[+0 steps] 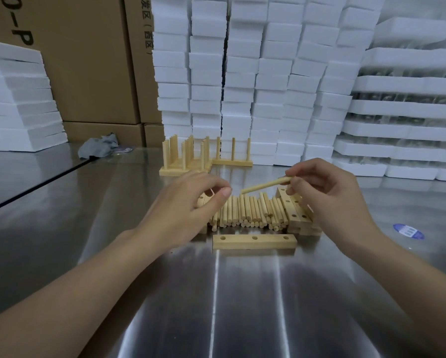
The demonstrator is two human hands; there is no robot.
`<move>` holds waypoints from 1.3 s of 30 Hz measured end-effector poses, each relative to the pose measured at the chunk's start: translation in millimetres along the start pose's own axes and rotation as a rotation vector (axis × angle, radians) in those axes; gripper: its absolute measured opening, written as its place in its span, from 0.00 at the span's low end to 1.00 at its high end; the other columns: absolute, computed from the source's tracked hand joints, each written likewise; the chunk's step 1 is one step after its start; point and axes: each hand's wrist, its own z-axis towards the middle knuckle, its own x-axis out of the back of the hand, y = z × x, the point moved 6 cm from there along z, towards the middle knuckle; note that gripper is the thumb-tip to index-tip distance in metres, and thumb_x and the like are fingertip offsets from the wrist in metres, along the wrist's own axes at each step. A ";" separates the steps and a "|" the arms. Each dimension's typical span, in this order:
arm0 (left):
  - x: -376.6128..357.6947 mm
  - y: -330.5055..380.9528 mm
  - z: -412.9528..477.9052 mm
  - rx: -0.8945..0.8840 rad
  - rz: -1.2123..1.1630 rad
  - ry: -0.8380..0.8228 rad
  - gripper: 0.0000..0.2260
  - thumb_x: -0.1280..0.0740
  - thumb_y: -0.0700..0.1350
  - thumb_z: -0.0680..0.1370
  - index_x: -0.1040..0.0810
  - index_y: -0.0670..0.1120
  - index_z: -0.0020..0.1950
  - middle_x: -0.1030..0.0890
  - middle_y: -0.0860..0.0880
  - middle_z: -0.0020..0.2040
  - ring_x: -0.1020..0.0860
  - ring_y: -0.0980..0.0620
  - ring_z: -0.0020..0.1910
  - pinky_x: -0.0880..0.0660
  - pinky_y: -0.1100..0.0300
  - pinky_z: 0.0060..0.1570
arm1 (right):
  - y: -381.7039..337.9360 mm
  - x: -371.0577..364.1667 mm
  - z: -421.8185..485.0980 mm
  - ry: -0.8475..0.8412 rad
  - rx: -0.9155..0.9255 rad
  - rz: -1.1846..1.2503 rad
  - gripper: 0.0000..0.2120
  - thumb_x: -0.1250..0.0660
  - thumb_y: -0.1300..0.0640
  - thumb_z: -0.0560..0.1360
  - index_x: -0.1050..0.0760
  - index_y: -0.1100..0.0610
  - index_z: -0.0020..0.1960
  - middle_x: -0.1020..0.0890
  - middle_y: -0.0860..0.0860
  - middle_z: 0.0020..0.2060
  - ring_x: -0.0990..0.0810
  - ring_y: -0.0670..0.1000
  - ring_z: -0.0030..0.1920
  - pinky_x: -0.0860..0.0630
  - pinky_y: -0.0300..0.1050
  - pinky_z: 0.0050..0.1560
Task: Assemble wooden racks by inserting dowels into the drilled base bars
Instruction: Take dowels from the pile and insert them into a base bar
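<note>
A wooden base bar (254, 241) with three drilled holes lies flat on the steel table, nearest me. Behind it sits a pile of loose dowels (247, 211). My right hand (330, 195) pinches one dowel (265, 185) by its right end, held slanted above the pile. My left hand (190, 202) hovers over the pile's left side, thumb and fingers curled together; whether it holds anything is hidden. A stack of drilled bars (294, 213) leans right of the pile. Finished racks (190, 156) with upright dowels stand further back.
White foam blocks (268, 81) are stacked high behind the table and at the left (18, 99). Cardboard boxes (87, 60) stand at back left. A grey rag (99, 147) lies near them. A blue sticker (407, 231) is on the table at right.
</note>
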 end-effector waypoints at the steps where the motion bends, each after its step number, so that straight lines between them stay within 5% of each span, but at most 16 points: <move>1: -0.2 3.0 0.2 -0.010 -0.011 -0.001 0.15 0.39 0.63 0.85 0.17 0.60 0.62 0.18 0.66 0.53 0.22 0.63 0.58 0.24 0.58 0.57 | 0.0 0.8 0.1 0.003 0.000 0.014 0.09 0.31 0.64 0.81 0.17 0.52 0.50 0.12 0.48 0.40 0.14 0.46 0.43 0.22 0.37 0.39; 5: -2.1 8.1 1.0 -0.054 -0.015 0.010 0.08 0.32 0.57 0.83 0.15 0.58 0.56 0.17 0.64 0.48 0.20 0.60 0.52 0.21 0.53 0.54 | 2.7 -0.6 -0.8 -0.006 -0.010 0.023 0.08 0.30 0.64 0.81 0.17 0.52 0.50 0.12 0.49 0.42 0.13 0.47 0.42 0.23 0.35 0.38; 14: -2.7 4.4 2.6 -0.058 -0.097 0.095 0.06 0.25 0.56 0.79 0.13 0.57 0.54 0.15 0.62 0.46 0.17 0.55 0.48 0.23 0.61 0.47 | 4.1 -6.2 -1.2 -0.048 -0.004 0.048 0.07 0.31 0.68 0.79 0.19 0.57 0.48 0.11 0.49 0.49 0.12 0.50 0.41 0.25 0.31 0.36; 21: -1.1 0.9 3.6 -0.024 -0.136 0.113 0.10 0.25 0.56 0.78 0.12 0.58 0.59 0.14 0.64 0.46 0.16 0.57 0.48 0.27 0.69 0.43 | 4.0 -12.0 -4.1 -0.114 -0.028 0.067 0.07 0.31 0.70 0.79 0.22 0.59 0.48 0.11 0.50 0.52 0.12 0.54 0.37 0.32 0.45 0.32; 29: 1.5 1.4 2.5 -0.019 -0.139 0.116 0.06 0.21 0.54 0.76 0.12 0.58 0.53 0.15 0.62 0.44 0.17 0.55 0.45 0.27 0.71 0.42 | 5.7 -12.3 -5.7 -0.105 -0.076 0.082 0.07 0.24 0.61 0.77 0.20 0.55 0.54 0.11 0.55 0.43 0.13 0.53 0.37 0.29 0.51 0.37; 39: 10.0 5.4 2.6 -0.015 -0.115 0.085 0.07 0.22 0.57 0.75 0.12 0.58 0.51 0.15 0.61 0.44 0.17 0.56 0.44 0.27 0.63 0.43 | 4.7 -7.9 -3.3 -0.083 -0.084 0.059 0.06 0.22 0.60 0.76 0.17 0.57 0.52 0.12 0.53 0.41 0.14 0.50 0.37 0.25 0.42 0.31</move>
